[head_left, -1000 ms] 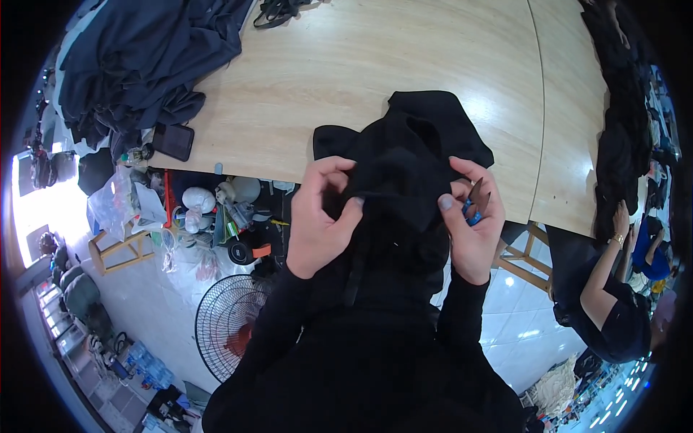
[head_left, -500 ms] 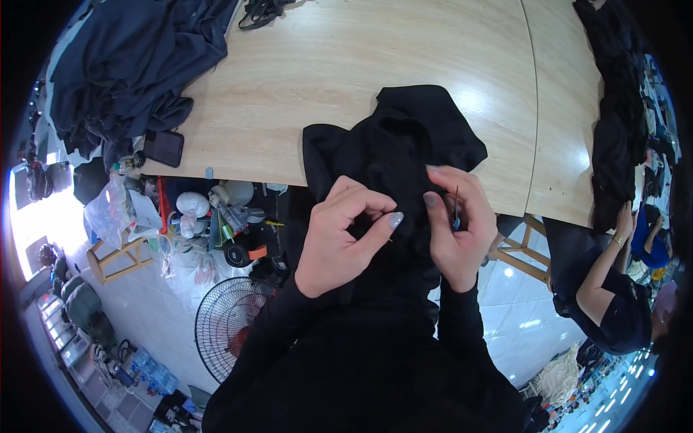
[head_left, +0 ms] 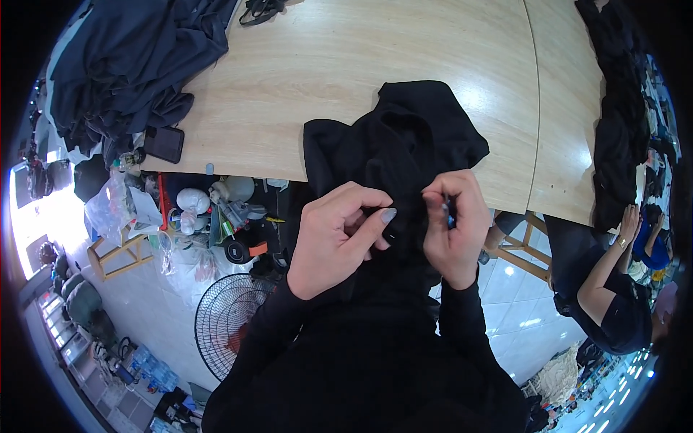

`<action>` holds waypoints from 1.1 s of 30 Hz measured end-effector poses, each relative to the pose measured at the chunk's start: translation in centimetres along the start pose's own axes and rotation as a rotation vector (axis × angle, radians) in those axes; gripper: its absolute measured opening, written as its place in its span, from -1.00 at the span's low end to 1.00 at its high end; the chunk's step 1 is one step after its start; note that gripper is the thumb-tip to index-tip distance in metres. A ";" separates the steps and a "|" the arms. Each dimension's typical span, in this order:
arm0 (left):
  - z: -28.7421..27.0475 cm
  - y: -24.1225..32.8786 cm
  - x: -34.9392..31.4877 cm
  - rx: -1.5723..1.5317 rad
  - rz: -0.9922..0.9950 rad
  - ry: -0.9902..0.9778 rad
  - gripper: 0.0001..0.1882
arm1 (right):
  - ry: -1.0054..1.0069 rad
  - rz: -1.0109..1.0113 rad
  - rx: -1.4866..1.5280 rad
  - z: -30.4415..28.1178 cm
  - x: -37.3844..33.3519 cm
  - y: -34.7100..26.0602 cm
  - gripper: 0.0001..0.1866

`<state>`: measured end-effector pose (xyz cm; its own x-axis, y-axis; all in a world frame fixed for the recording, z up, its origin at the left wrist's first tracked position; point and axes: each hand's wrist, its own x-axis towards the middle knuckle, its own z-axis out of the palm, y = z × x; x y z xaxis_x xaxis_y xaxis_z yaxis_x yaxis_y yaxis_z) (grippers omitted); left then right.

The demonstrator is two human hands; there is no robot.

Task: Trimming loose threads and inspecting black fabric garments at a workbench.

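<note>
A black garment point(head_left: 440, 126) lies bunched over the table's near edge and hangs down toward my lap. At its left side is my left hand point(head_left: 339, 234), closed, with thumb and forefinger pinching at the black cloth. My right hand point(head_left: 458, 227) is closed to the right of it, thumb and forefinger tips pressed together in front of the cloth. Tucked inside the right palm is a small tool with a blue part point(head_left: 451, 211), mostly hidden by the fingers. Anything fine between the right fingertips is too small to make out.
The wooden table point(head_left: 310, 65) bears a dark cloth pile point(head_left: 137, 65), a phone point(head_left: 164, 144) and black straps point(head_left: 261, 10). Below left are a cluttered shelf point(head_left: 224, 209) and a fan point(head_left: 231, 325). Another person's arm point(head_left: 606, 278) rests by black cloth point(head_left: 621, 130) at right.
My right hand has moved slightly left, and its thumb and forefinger have closed together. The tool's thin metal blade, seen earlier, is now hidden. My left hand has shifted slightly left.
</note>
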<state>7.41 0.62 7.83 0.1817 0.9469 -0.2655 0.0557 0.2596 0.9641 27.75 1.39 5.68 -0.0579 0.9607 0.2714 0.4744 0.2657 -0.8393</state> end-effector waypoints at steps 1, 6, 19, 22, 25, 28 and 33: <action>0.0 0.2 -0.1 -0.130 -0.086 -0.006 -0.90 | -0.021 0.082 0.032 -0.3 -0.3 0.3 -0.78; -0.1 -0.8 0.3 -0.120 0.013 -0.008 -0.92 | 0.040 0.126 0.282 -1.1 -1.4 -0.9 -0.56; -0.8 -1.3 0.5 -0.027 0.105 0.015 -0.88 | -0.082 0.036 -0.066 -0.4 -0.9 -2.0 -0.76; -0.9 -1.6 0.5 0.021 0.169 0.014 -0.86 | -0.096 0.062 -0.074 -0.5 -0.8 -2.1 -0.75; -0.8 -1.4 0.4 0.079 0.192 0.036 -0.84 | -0.089 0.056 -0.071 -0.3 -0.8 -2.0 -0.75; -0.2 -1.1 0.6 0.066 0.225 0.128 -0.85 | -0.097 0.071 -0.085 -0.4 -0.7 -2.2 -0.75; -0.3 -0.7 0.5 0.141 0.270 0.124 -0.83 | -0.065 0.039 -0.109 -0.2 -0.8 -2.3 -0.75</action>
<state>7.20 0.97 7.00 0.0883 0.9960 0.0110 0.1588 -0.0250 0.9870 26.83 0.03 7.51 -0.0925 0.9742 0.2061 0.5697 0.2215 -0.7914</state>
